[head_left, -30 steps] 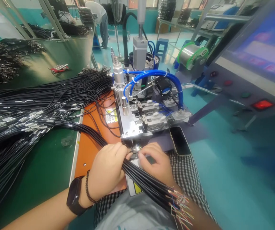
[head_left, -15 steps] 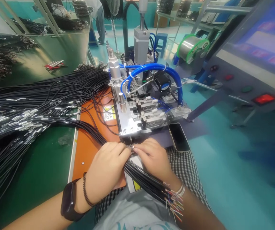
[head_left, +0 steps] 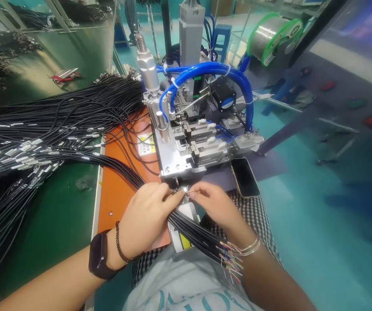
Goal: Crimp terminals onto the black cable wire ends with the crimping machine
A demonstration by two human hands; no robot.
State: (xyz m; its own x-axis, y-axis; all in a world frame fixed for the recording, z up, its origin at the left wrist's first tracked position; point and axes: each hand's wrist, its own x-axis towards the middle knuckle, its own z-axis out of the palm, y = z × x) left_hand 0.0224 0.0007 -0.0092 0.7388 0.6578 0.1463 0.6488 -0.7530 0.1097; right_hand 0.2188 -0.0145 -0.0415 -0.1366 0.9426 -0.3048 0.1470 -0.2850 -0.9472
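Observation:
My left hand (head_left: 147, 216) is closed over a bundle of black cables (head_left: 194, 235), its thumb and index finger reaching to the front of a metal bench machine (head_left: 173, 162). The cables run under this hand and come out across my lap, ending in stripped coloured wires (head_left: 231, 261) by my right wrist. My right hand (head_left: 215, 203) is pinched at the machine's small front fixture (head_left: 185, 198). What looks like a thin wire end shows between its fingertips, close to the left thumb. The palm side of my left hand is hidden.
Many black cables with silvery ends (head_left: 27, 151) cover the green table (head_left: 72, 211) at left. A phone (head_left: 245, 177) lies right of the machine. Behind it are blue air hoses (head_left: 205, 71) and a solder wire spool (head_left: 273, 39). A control panel (head_left: 344, 90) stands at right.
My right hand has drawn slightly back and to the right from the left fingertips, so the fixture and a thin wire end show between them. My left hand still holds the bundle.

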